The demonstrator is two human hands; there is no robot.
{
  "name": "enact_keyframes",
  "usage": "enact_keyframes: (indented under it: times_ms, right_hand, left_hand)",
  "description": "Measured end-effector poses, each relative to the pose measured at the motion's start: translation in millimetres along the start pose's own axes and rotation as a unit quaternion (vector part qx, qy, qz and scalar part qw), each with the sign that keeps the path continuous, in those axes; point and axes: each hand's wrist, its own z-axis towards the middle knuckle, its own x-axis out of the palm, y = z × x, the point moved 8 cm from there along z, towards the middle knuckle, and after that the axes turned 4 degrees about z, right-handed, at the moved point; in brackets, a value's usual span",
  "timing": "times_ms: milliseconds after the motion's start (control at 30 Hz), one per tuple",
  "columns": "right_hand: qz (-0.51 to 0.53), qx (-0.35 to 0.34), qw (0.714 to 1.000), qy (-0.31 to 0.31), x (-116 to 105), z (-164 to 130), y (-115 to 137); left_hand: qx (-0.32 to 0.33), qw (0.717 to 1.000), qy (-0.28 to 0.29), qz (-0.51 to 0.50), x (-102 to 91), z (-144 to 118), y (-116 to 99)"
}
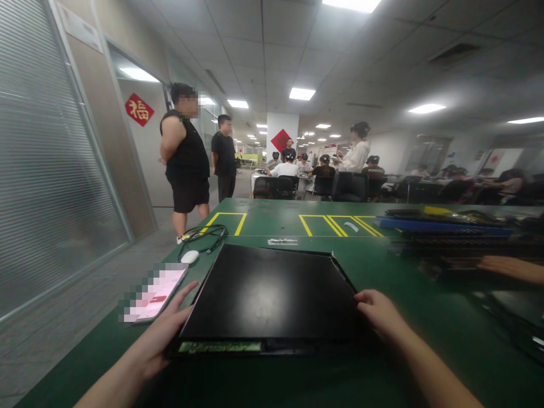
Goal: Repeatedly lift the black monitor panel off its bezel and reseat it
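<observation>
A flat black display panel [272, 294] lies in front of me above the green table, with a thin dark frame along its edges. A strip of green circuit board [221, 346] shows at its near left edge. My left hand [159, 334] grips the panel's left side, one finger stretched out along the edge and the others partly hidden beneath. On the opposite side my right hand [378, 311] pinches the right edge between thumb and fingers. Whether the panel rests on the table or is slightly raised, I cannot tell.
Left of the panel lie a phone [157, 294], a white mouse [190, 257] and a black cable [208, 238]. Yellow tape marks [306, 225] line the table's far side. Blurred dark parts and a blue strip [442, 224] sit right, near another person's hand [510, 268].
</observation>
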Motion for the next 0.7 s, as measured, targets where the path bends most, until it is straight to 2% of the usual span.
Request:
enact_keyframes:
  times_ms: [167, 400, 500, 700]
  right_hand:
    - [-0.017, -0.007, 1.0, 0.001, 3, 5, -5]
    - [-0.021, -0.008, 1.0, -0.005, 1, -1, 1]
    - [-0.023, -0.004, 1.0, -0.009, -1, -4, 4]
    - [-0.042, -0.009, 0.999, -0.013, -1, -6, 7]
  left_hand:
    - [-0.026, 0.999, 0.025, 0.021, 5.1, -9, -6]
    - [-0.007, 0.995, 0.083, 0.05, 6.5, -11, -9]
    - [0.014, 0.994, 0.075, 0.082, 0.1, -8, -13]
    - [0.057, 0.985, 0.023, 0.161, -11.9, -3, -22]
